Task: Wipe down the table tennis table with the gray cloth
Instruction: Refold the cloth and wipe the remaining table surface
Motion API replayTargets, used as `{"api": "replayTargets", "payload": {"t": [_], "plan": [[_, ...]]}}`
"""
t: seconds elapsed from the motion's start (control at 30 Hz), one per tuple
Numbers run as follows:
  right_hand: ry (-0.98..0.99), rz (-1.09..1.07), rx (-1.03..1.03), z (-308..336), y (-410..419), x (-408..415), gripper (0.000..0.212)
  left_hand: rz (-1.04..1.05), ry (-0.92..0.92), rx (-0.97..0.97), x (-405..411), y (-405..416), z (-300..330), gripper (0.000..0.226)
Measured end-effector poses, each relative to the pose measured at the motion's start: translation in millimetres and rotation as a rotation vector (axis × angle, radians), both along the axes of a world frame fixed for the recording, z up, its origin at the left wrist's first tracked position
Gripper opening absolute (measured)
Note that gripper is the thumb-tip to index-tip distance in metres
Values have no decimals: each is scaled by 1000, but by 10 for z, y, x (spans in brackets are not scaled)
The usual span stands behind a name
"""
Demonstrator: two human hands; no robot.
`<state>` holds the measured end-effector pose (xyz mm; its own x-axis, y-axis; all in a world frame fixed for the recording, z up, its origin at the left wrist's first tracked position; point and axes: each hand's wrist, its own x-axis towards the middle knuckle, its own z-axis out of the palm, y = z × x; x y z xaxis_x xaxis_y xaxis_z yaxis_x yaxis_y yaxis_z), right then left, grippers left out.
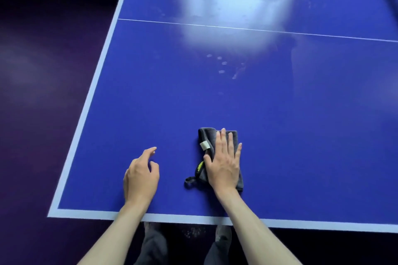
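My right hand lies flat on the gray cloth, fingers straight and together, pressing it against the table tennis table in the lower middle of the frame, a little above the near white edge line. I am not clutching the cloth, only bearing down on it with palm and fingers. My left hand sits just to the left of it, apart from the cloth, fingers loosely bent and holding nothing; whether its fingertips touch the blue surface I cannot tell.

The cloth is folded into a thick pad with a pale tag poking out on its left side and a small loop trailing from its lower left corner. It looks soft, light and limp, so I judge it will bunch or unfold if I push from one edge. A flat palm over its middle seems the best hold, letting it slide as one piece. The tabletop looks smooth and hard, so the pad should glide easily.

Smudges like fingerprints show above the cloth, toward the centre of the frame, below the thin white line, and fainter marks sit near the upper right beside a bright glare patch. Those areas look unwiped.
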<state>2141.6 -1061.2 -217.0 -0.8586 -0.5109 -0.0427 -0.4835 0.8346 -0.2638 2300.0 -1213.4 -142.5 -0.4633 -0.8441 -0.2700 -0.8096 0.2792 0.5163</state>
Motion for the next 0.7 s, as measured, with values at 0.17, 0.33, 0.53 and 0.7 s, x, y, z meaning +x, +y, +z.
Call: {"api": "replayTargets", "payload": {"t": [0.17, 0.33, 0.53, 0.7], "plan": [[-24, 37, 2, -7, -1076, 783, 91, 56, 15, -78, 577, -833, 59, 42], [-36, 100, 2, 1, -1962, 1418, 90, 122, 9, -75, 1186, -1513, 43, 43], [-51, 219, 7, 25, -2893, 2042, 84, 365, 138, 53, 1644, -2106, -122, 41], [-37, 235, -2, 17, -3427, 2212, 82, 399, 150, 86, 1740, -2300, -207, 40]]}}
